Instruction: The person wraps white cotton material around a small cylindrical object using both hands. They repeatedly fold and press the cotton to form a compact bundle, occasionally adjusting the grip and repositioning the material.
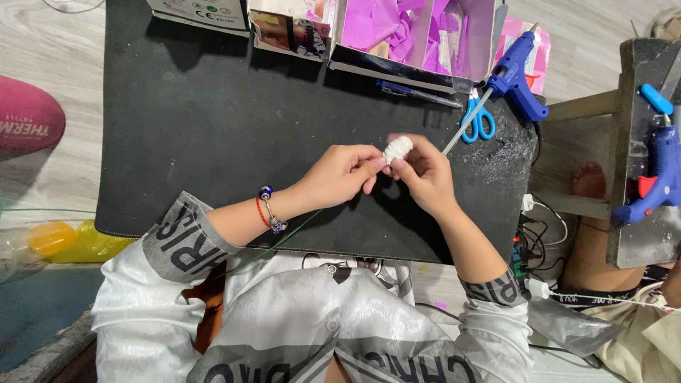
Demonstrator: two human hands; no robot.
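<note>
We wrap white roll (398, 148), both hands gripping: left hand (340, 174), right hand (424, 176); next needs steady pinch over table (213, 128).

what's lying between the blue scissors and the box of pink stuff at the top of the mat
In the head view, a dark blue pen lies on the black mat between the blue scissors and the box of pink material.

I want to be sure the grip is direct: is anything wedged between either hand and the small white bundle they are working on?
Nothing visible. The small white ribbed bundle is pinched directly by the left hand and the right hand above the black mat. The blue-handled scissors lie apart, to the right.
</note>
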